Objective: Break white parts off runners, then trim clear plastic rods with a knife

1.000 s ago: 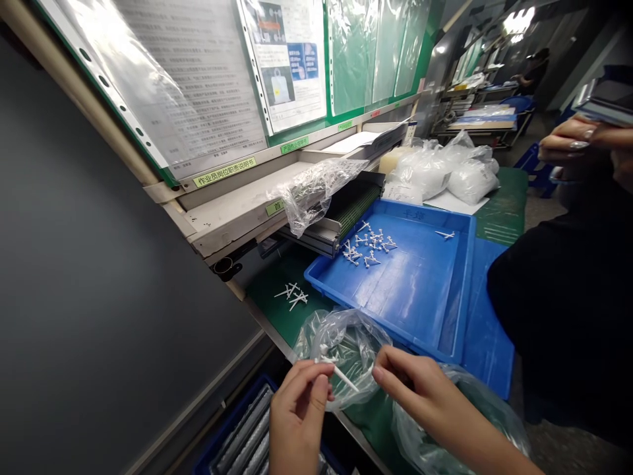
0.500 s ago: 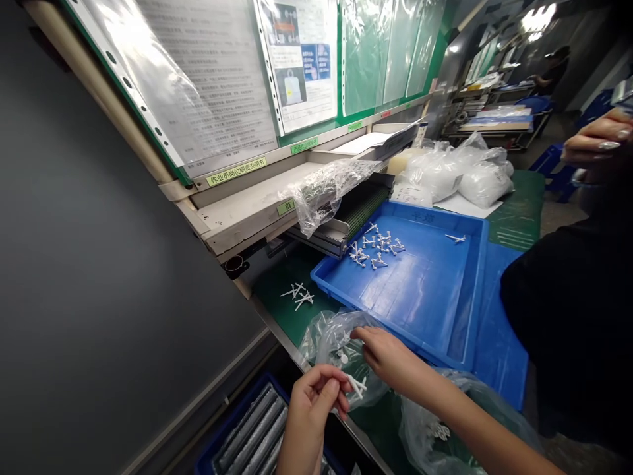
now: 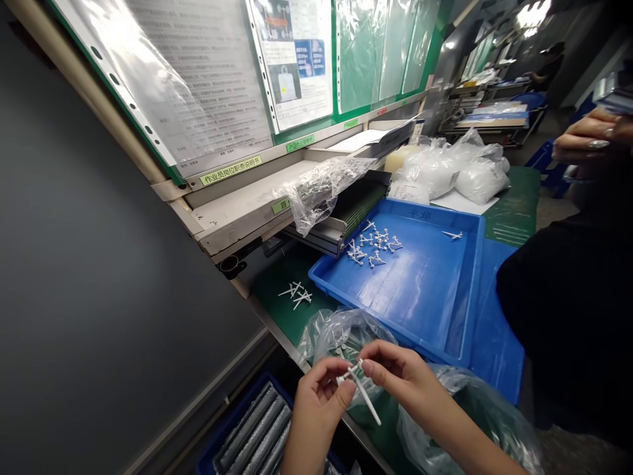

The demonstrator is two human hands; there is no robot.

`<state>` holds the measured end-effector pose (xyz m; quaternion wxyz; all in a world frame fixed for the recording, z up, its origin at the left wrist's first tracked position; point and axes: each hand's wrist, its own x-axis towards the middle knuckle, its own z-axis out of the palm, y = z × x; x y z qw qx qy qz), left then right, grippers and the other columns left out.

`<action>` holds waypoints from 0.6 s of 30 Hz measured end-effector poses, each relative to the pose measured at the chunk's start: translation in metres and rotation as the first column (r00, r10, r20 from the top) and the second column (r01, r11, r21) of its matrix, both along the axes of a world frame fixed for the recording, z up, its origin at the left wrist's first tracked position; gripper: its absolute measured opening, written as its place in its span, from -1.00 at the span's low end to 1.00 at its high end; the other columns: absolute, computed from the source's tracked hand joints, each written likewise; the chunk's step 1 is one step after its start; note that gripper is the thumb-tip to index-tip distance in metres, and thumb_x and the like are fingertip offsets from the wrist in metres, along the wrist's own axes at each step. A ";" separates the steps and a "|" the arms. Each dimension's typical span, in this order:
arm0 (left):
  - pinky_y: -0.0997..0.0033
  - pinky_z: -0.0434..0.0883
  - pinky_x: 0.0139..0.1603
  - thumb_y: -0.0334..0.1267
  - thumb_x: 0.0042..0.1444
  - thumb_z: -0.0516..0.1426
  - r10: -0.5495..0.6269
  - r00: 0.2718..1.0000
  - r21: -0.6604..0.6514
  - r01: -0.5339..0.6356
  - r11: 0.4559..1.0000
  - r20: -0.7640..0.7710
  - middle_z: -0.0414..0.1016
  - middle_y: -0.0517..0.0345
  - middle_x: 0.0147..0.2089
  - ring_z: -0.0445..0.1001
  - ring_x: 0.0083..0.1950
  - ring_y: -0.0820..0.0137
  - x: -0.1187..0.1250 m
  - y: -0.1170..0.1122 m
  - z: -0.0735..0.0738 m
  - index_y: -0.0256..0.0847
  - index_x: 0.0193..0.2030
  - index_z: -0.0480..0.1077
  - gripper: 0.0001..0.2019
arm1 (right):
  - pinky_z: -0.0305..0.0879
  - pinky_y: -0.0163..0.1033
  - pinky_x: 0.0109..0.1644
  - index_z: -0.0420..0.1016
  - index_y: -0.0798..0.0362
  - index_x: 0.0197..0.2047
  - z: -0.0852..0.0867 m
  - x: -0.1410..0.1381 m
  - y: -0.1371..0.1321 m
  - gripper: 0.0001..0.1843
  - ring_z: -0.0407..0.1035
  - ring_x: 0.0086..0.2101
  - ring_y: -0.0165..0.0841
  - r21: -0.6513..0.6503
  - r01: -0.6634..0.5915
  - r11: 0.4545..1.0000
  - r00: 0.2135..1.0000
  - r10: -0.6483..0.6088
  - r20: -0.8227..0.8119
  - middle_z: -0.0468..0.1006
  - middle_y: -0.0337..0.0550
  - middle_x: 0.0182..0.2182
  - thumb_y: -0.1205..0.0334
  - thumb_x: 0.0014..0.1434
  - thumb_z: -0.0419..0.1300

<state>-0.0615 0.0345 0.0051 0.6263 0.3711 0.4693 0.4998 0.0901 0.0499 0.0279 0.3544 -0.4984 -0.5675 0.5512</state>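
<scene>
The left hand [image 3: 316,410] and right hand [image 3: 401,377] have just come together, both narrowly pinching one white moulded plastic piece [image 3: 364,390] just below the blue plastic tray [image 3: 395,297].

Plastic parts [image 3: 376,245] in tray [image 3: 410,297]; plastic bags [image 3: 435,175] behind tray.

At 12 o'clock you have a blue plastic tray [image 3: 395,290] scattered with small white plastic pieces [image 3: 373,244]. Bulging clear bags [image 3: 479,178] of white material sit at 1 o'clock. Printed instruction sheets [image 3: 291,66] hang in plastic sleeves at 11 o'clock, and a blue crate [image 3: 247,429] of grey bars sits at 7 o'clock.
</scene>
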 end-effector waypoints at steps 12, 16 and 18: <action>0.52 0.28 -0.32 -0.31 -0.13 0.24 0.115 0.993 0.143 -0.110 0.984 -0.028 0.41 0.20 -0.46 0.36 -0.38 0.44 0.011 -0.003 0.000 -0.21 -0.46 0.47 -0.94 | 0.00 -0.36 -0.43 0.40 0.11 -0.43 -0.011 0.001 -0.001 -0.76 0.08 -0.51 -0.50 -0.214 -0.022 0.976 0.925 -0.062 -0.374 0.25 -0.35 -0.59 0.11 -0.01 0.29; 0.50 0.30 -0.32 -0.26 -0.11 0.25 0.059 0.991 0.088 -0.069 0.994 0.119 0.40 0.20 -0.43 0.36 -0.37 0.43 0.013 -0.005 0.001 -0.21 -0.43 0.46 -0.90 | 0.05 -0.34 -0.42 0.35 0.12 -0.44 -0.011 -0.003 -0.003 -0.67 0.09 -0.53 -0.49 -0.283 -0.109 0.953 0.889 -0.033 -0.456 0.24 -0.33 -0.61 0.01 0.00 0.24; 0.49 0.31 -0.32 -0.24 -0.12 0.25 0.054 0.984 0.049 -0.063 0.997 0.171 0.40 0.19 -0.40 0.36 -0.36 0.43 0.014 -0.006 0.001 -0.20 -0.43 0.45 -0.88 | 0.06 -0.33 -0.42 0.34 0.12 -0.46 -0.010 -0.005 -0.004 -0.66 0.08 -0.54 -0.49 -0.294 -0.112 0.949 0.884 -0.040 -0.466 0.24 -0.33 -0.62 -0.01 -0.02 0.25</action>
